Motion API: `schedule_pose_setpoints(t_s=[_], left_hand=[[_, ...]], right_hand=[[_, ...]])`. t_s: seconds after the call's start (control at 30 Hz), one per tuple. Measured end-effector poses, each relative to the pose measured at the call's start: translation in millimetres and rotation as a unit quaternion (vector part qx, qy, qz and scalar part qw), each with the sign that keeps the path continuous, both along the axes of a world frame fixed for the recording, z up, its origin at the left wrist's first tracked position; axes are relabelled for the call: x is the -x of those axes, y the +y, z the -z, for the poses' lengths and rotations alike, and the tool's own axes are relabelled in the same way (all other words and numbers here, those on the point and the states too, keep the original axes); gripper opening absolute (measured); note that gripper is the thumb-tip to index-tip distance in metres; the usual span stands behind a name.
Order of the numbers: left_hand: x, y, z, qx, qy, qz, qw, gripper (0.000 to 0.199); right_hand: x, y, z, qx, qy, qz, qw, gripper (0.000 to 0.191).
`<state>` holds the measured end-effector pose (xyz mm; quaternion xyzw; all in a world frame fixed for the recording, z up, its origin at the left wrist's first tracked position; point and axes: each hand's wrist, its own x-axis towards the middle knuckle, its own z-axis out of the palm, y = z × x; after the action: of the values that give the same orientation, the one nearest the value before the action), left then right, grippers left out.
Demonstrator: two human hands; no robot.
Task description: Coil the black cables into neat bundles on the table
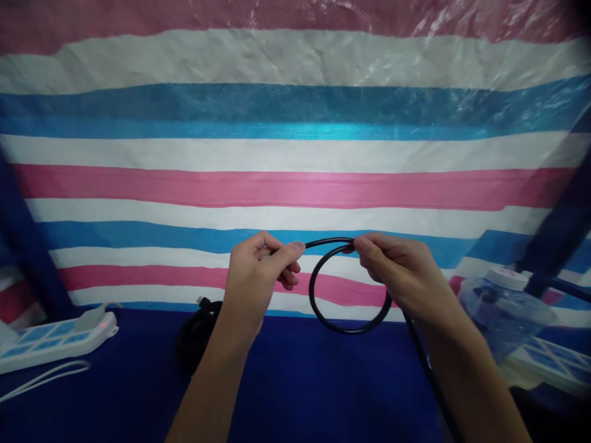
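Observation:
A black cable [351, 332] hangs in one round loop in front of me, above the blue tabletop. My left hand [258, 267] pinches it between thumb and fingers at the loop's left. Between the hands runs a short, nearly level stretch of the cable. My right hand [392, 258] is closed on the cable where the loop crosses itself. From there the rest of it trails down past my right forearm and out at the bottom. Beside my left forearm lies a coiled black cable [196, 338] with a plug end showing, partly hidden by the arm.
A white power strip [92, 335] with a lit red light and a plugged-in adapter lies left, a white cord [50, 378] near it. A clear plastic bottle [501, 311] and another power strip [554, 363] stand right. Striped sheeting [295, 191] hangs behind the blue table [323, 387].

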<state>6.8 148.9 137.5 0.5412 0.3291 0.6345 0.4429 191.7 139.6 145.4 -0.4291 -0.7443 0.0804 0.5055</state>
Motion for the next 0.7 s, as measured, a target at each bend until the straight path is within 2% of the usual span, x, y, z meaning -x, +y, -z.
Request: schedule_pose_setpoints(t_s=[0.1, 0.17, 0.27, 0.37, 0.47, 0.57, 0.63, 0.7], left_hand=[[13, 0, -2.2, 0.034, 0.088, 0.048, 0.994, 0.026], [22, -1, -1.8, 0.047, 0.188, 0.103, 0.976, 0.023], [22, -1, 2.1, 0.039, 0.276, 0.153, 0.948, 0.025], [5, -2, 8.4, 0.072, 0.233, 0.184, 0.952, 0.037], [-12, -4, 11.6, 0.142, 0.132, 0.226, 0.955, 0.037], [-17, -6, 10.4, 0.159, 0.089, 0.270, 0.946, 0.035], [-17, -6, 9.9, 0.152, 0.083, 0.267, 0.948, 0.035], [-19, -3, 11.2, 0.145, 0.071, 0.230, 0.960, 0.036]], right_hand=[[-7, 1, 0.4, -0.008, -0.008, 0.001, 1.000, 0.034], [-6, 1, 1.6, -0.004, -0.041, -0.014, 0.999, 0.033], [3, 0, 5.9, 0.039, -0.149, -0.095, 0.984, 0.030], [16, 1, 10.5, 0.055, -0.207, -0.148, 0.966, 0.031], [20, 0, 11.2, 0.044, -0.175, -0.113, 0.977, 0.023], [16, -5, 7.7, 0.065, -0.129, -0.090, 0.985, 0.021], [12, -8, 5.0, 0.084, -0.111, -0.091, 0.986, 0.022], [11, -9, 3.4, 0.105, -0.102, -0.096, 0.985, 0.024]])
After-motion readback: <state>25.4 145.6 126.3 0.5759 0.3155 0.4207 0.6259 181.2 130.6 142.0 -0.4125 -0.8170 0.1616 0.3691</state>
